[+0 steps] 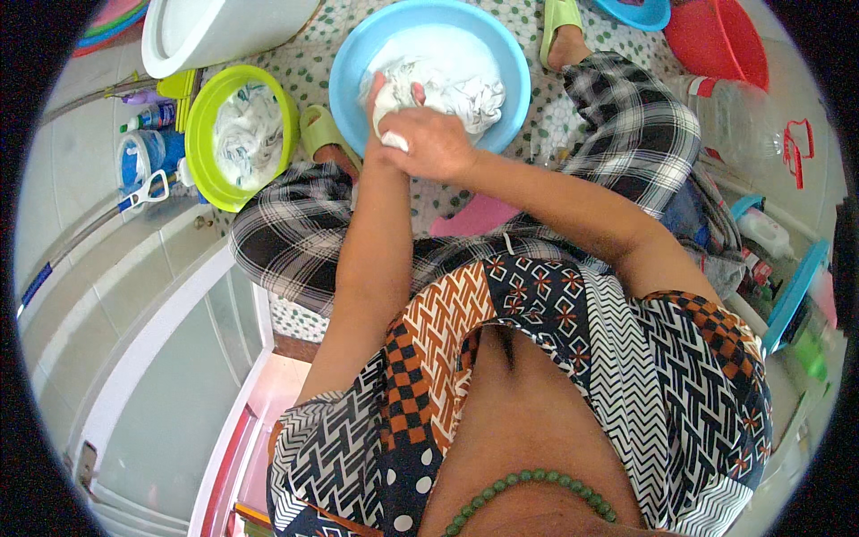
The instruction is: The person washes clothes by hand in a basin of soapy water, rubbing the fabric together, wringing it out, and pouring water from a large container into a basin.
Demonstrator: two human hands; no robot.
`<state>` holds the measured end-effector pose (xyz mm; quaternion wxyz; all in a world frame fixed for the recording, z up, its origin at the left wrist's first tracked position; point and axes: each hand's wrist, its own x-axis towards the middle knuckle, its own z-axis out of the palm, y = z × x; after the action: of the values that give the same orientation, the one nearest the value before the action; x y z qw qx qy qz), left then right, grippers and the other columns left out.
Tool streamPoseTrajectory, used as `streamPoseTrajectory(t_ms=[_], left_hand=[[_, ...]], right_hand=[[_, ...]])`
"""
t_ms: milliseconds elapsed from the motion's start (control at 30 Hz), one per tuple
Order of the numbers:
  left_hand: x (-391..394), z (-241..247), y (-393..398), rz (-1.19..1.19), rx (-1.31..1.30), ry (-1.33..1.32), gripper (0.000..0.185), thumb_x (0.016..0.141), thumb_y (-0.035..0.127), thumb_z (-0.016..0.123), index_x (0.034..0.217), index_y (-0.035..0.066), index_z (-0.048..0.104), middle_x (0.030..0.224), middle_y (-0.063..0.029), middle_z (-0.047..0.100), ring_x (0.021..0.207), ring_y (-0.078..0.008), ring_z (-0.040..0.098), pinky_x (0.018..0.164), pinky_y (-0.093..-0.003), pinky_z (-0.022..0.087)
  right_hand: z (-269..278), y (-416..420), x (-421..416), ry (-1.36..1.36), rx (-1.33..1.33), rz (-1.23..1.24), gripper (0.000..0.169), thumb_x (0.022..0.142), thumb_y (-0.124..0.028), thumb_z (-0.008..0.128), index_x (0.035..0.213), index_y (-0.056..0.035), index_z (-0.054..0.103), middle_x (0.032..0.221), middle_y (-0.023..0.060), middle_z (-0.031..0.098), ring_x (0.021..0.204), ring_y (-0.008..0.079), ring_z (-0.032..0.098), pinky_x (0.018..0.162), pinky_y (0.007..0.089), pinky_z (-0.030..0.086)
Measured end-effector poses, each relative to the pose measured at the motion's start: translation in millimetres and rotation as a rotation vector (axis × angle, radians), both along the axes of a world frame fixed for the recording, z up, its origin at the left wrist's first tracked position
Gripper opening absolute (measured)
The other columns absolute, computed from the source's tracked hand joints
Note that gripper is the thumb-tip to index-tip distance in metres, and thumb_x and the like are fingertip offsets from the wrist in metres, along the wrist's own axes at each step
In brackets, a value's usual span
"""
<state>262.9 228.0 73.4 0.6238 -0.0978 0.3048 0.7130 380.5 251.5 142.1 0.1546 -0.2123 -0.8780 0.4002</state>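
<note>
A light blue plastic basin [519, 74] stands on the floor before me, with white wet cloth [470, 94] lying in whitish, sudsy water. Over its near left part, both my hands meet on a bunched part of the cloth. My left hand [386, 114] is partly hidden behind the cloth and the other hand, with some fingertips showing. My right hand [429, 141] lies across it, its fingers curled on the cloth, and a bit of white pokes out below them. A lime green basin [194, 134] at the left holds more wet white cloth [248, 137] with bluish marks.
A grey-white tub [221, 33] stands at the upper left. Bottles and a blue-white container [139, 161] line the left wall. On the right are a red bucket [718, 40], a large clear plastic bottle [735, 121] and a shelf with bottles. Green slippers flank the blue basin.
</note>
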Motion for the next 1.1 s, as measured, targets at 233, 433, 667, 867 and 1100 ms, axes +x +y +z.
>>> streamPoseTrajectory(t_ms=[233, 433, 667, 867, 1100], left_hand=[[11.2, -6.8, 22.1, 0.283, -0.252, 0.04, 0.039, 0.088, 0.022, 0.044, 0.118, -0.002, 0.046, 0.111, -0.0149, 0.057, 0.098, -0.0314, 0.057, 0.086, -0.043, 0.046], [-14.5, -25.2, 43.7, 0.029, -0.496, 0.768, 0.056, 0.073, 0.021, 0.072, 0.115, -0.004, 0.043, 0.109, -0.0159, 0.055, 0.093, -0.0275, 0.058, 0.072, -0.0428, 0.051], [-3.6, -59.6, 58.5, -0.29, -0.998, 1.557, 0.053, 0.061, 0.027, 0.079, 0.097, -0.001, 0.052, 0.096, -0.0224, 0.061, 0.084, -0.0353, 0.062, 0.076, -0.0422, 0.048], [23.8, -47.0, 60.0, -0.562, -1.134, 1.805, 0.045, 0.073, 0.027, 0.068, 0.103, 0.002, 0.047, 0.091, -0.02, 0.062, 0.087, -0.0364, 0.061, 0.077, -0.0448, 0.048], [12.6, -41.3, 62.9, -0.593, -1.013, 1.605, 0.043, 0.076, 0.027, 0.065, 0.106, 0.0, 0.05, 0.097, -0.0189, 0.061, 0.085, -0.0336, 0.061, 0.075, -0.0427, 0.049]], right_hand=[[-84.6, 86.8, -0.1, -0.135, -0.338, -0.488, 0.036, 0.081, -0.045, 0.057, 0.1, -0.0151, 0.058, 0.087, 0.0167, 0.064, 0.084, 0.0343, 0.061, 0.074, 0.0427, 0.047], [-112.2, 107.7, 14.1, -0.001, -0.437, -0.668, 0.047, 0.074, -0.041, 0.067, 0.107, -0.0097, 0.054, 0.095, 0.0181, 0.063, 0.09, 0.0353, 0.059, 0.077, 0.0403, 0.045], [-113.0, 88.6, 21.7, -0.322, -0.072, -0.619, 0.05, 0.076, -0.032, 0.066, 0.117, -0.0108, 0.046, 0.101, 0.0175, 0.058, 0.092, 0.0357, 0.058, 0.076, 0.0457, 0.046], [-108.9, 87.7, 20.6, -0.647, -0.149, -0.515, 0.036, 0.087, -0.02, 0.046, 0.122, -0.0131, 0.042, 0.097, 0.0181, 0.06, 0.092, 0.0347, 0.058, 0.072, 0.0494, 0.046], [-97.1, 96.0, 22.9, -0.539, -0.145, -0.602, 0.04, 0.08, -0.019, 0.055, 0.12, -0.0135, 0.049, 0.098, 0.0164, 0.061, 0.09, 0.0352, 0.06, 0.077, 0.0463, 0.047]])
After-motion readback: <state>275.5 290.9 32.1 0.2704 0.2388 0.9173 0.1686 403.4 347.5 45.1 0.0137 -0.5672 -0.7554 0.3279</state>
